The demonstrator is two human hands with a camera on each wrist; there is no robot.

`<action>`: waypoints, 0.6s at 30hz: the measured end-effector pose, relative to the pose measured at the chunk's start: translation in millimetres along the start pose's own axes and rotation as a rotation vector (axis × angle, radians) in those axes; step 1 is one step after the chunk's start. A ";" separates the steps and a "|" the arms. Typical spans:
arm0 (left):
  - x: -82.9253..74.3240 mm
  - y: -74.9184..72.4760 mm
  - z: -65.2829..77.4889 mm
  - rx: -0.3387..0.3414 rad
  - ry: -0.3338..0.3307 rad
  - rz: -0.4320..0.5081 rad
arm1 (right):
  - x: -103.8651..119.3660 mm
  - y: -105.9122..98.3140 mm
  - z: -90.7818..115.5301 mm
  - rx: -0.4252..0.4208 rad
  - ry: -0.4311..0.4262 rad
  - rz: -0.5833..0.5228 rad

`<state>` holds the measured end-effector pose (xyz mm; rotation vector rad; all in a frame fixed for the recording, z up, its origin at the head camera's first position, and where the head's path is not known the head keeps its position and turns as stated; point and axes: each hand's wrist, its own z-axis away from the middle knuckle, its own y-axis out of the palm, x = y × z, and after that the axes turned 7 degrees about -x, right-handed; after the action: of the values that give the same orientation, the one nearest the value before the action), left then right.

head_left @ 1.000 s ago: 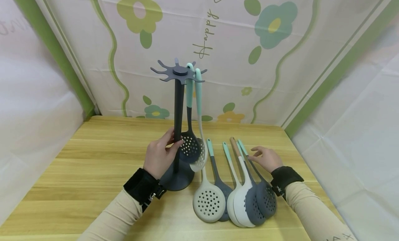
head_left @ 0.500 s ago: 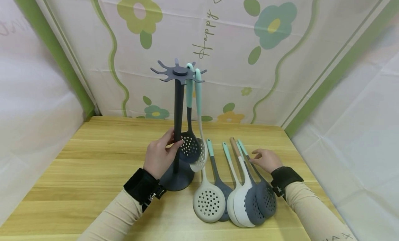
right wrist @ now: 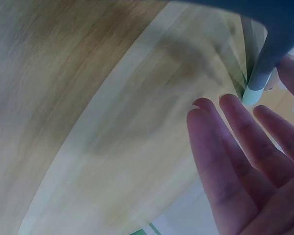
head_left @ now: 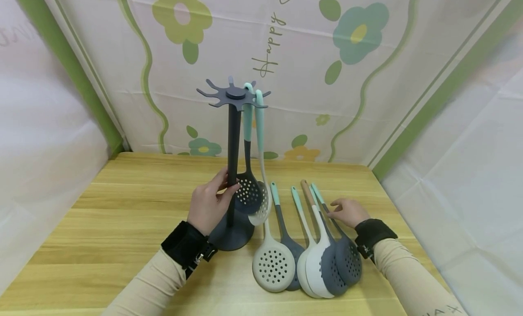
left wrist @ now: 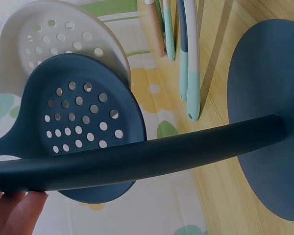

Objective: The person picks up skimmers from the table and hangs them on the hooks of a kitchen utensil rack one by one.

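Observation:
My left hand grips the pole of a dark utensil stand, fingers and thumb around it. From the stand's top hang a dark skimmer and a light skimmer, both mint-handled. At the right, my right hand is beside the shaft of a dark perforated turner, the rightmost utensil lying down. In the right wrist view the fingers are extended and apart from it, while the thumb lies against or very near the shaft; contact is unclear.
A beige skimmer, a dark turner, a white utensil with a wooden handle and other mint-handled utensils lie side by side on the wooden table, partly overlapping. A floral cloth stands behind.
My right hand has shifted slightly down along the dark turner's shaft, toward its head. The left hand and the stand have stayed in place.

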<state>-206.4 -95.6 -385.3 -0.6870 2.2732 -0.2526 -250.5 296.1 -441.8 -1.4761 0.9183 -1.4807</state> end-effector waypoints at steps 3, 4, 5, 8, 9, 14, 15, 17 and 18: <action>0.2 -0.1 0.1 0.000 0.001 0.000 | 1.1 2.0 -0.1 0.021 0.018 -0.010; 0.2 0.1 0.0 -0.001 0.001 0.000 | 1.6 2.5 -0.2 0.030 0.024 -0.016; 0.1 0.2 0.0 -0.002 0.002 0.000 | 2.1 2.7 -0.3 0.038 0.028 -0.022; 0.1 0.5 0.1 -0.004 0.002 -0.002 | 1.1 4.6 -1.6 0.057 0.033 -0.037; 0.1 0.5 0.1 -0.006 0.001 -0.002 | 0.4 5.0 -2.3 0.060 0.038 -0.044; -0.2 0.6 -0.1 -0.004 -0.006 -0.001 | -2.9 5.2 -4.2 0.076 0.021 -0.078; -0.2 0.6 -0.1 -0.004 -0.007 -0.001 | -2.3 4.2 -3.8 0.080 0.017 -0.083; -0.1 0.5 0.1 -0.004 -0.007 0.000 | -1.1 3.4 -3.0 0.088 0.012 -0.091; 0.0 0.4 0.4 -0.005 -0.005 0.000 | -0.3 3.3 -2.7 0.091 0.021 -0.100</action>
<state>-206.2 -95.3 -385.7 -0.6893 2.2697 -0.2446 -253.0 295.0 -445.1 -1.4609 0.7880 -1.5922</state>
